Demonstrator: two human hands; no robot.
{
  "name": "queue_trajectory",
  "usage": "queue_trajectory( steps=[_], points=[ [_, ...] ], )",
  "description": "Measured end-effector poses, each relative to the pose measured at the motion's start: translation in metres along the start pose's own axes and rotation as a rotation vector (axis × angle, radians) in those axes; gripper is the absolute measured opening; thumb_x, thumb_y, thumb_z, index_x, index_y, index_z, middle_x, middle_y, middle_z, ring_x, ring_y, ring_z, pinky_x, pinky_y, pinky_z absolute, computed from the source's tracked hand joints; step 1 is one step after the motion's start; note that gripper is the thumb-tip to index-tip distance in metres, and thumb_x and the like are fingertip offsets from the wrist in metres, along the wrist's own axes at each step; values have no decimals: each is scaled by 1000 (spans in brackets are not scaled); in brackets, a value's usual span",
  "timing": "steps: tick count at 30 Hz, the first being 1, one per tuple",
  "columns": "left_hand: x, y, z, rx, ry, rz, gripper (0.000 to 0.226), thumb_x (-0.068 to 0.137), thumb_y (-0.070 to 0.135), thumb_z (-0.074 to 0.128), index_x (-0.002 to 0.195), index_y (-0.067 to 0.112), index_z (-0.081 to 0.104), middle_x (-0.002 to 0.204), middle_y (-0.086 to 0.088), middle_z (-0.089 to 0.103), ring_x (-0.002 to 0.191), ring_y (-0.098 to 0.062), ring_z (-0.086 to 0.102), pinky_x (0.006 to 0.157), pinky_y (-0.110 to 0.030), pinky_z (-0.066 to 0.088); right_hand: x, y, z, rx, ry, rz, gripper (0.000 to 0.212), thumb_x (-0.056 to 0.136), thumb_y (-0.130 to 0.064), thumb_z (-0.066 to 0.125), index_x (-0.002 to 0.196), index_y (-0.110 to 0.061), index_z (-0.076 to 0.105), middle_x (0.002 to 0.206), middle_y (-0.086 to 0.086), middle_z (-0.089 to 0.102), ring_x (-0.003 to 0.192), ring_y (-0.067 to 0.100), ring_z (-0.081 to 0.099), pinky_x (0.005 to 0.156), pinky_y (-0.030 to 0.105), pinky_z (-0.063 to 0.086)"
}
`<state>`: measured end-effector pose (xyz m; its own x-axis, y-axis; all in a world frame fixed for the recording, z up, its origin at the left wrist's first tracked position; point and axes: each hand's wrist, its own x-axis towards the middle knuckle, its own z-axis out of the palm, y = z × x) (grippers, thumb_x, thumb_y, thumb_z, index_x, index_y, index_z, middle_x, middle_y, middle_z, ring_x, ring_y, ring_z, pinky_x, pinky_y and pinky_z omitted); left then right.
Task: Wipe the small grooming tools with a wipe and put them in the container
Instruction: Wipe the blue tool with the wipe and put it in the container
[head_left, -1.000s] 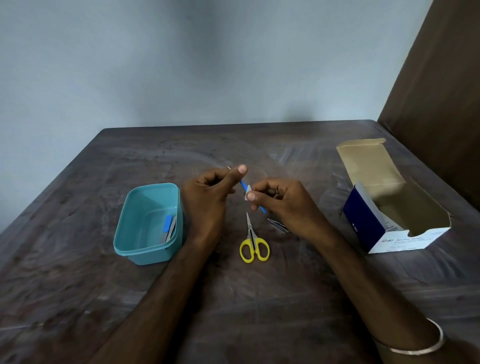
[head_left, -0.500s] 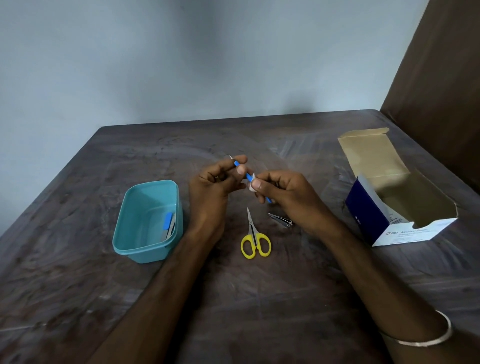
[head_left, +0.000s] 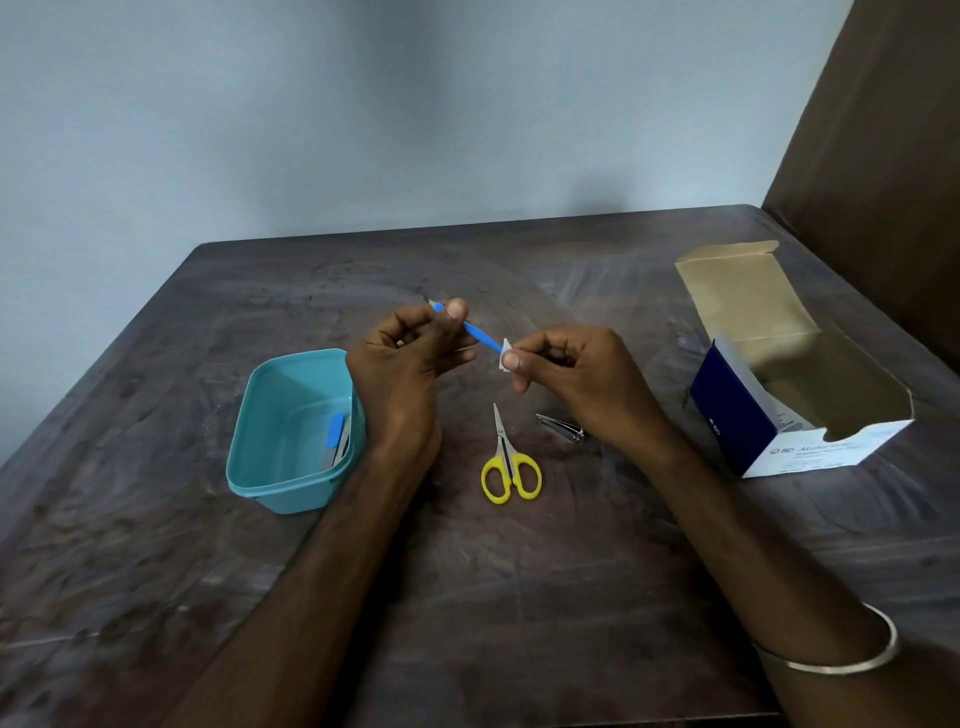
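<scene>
While pinched in both hands, blue tool (head_left: 480, 335) between left hand (head_left: 402, 366) and right hand (head_left: 582, 382), wipe (head_left: 505, 354) at its right end.

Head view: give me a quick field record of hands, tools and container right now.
left hand: pinches the blue tool, raised above the table
right hand: pinches a white wipe around the tool's lower end
scissors: on table, yellow handles, closed
nail clipper: on table, right of scissors
container: teal, open, already holds tools
box: open, far right
</scene>
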<state>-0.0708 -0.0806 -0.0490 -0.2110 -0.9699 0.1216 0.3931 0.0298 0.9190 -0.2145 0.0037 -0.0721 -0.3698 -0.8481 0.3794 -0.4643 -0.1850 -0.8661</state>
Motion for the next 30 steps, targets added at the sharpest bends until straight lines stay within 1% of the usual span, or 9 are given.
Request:
queue_trajectory(
  steps=[6,8,9,11,14,17,22,26,30],
  points=[
    [0,2,-1,-17,-7,-10,10,82,5,75,88,0,68,68,-9,68,61,-19,68,63,-30,60,1,3,-1,15,8,37,13,87,-30,74,83,-19,77,70,0,74,69,36,68,71,51,55],
    [1,2,-1,-18,-28,-10,8,83,4,74,88,1,68,68,-5,70,62,-19,69,65,-31,60,2,4,0,41,-4,60,11,89,-23,71,84,-16,76,70,1,74,65,19,69,66,38,54],
    [1,1,-1,-16,-37,-10,8,83,4,73,88,0,68,68,-5,70,62,-19,69,65,-31,61,2,3,0,56,-17,70,11,91,-17,69,84,-13,75,71,1,75,63,7,67,63,24,50],
    [0,0,-1,-16,-46,-8,8,84,4,73,89,0,68,69,-4,71,63,-20,70,66,-31,61,1,1,0,58,-41,83,12,93,-12,65,84,-12,74,73,0,75,64,-3,64,64,11,44],
    [0,0,-1,-30,-48,-5,8,84,3,72,89,0,67,71,-3,72,64,-20,70,66,-31,61,1,2,0,51,-25,84,13,93,-16,66,82,-19,73,72,-1,75,65,1,65,65,17,46],
    [0,1,-2,-42,-50,-4,4,84,3,72,84,5,67,73,-2,72,64,-20,70,66,-31,61,0,4,-1,6,35,74,13,91,-28,69,81,-21,74,69,-1,75,62,19,66,63,34,49],
    [-2,0,0,-42,-70,-3,6,84,1,71,84,5,67,73,-4,71,68,-22,71,67,-32,61,-1,-1,-1,-30,38,61,13,93,-16,66,82,-17,72,72,-2,75,59,-3,61,64,15,45],
    [-3,-1,1,-32,-78,19,7,83,1,72,84,5,67,72,-4,71,72,-24,71,67,-32,61,-2,-2,-1,-64,35,51,14,93,-11,64,82,-14,72,74,-3,75,60,-2,60,65,25,49],
    [-3,2,0,-45,-68,15,8,84,2,72,83,8,67,74,-4,72,72,-24,72,70,-35,62,-2,-1,-1,-51,85,65,13,93,-21,67,81,-21,72,68,-2,74,58,0,61,65,26,49]
  ],
)
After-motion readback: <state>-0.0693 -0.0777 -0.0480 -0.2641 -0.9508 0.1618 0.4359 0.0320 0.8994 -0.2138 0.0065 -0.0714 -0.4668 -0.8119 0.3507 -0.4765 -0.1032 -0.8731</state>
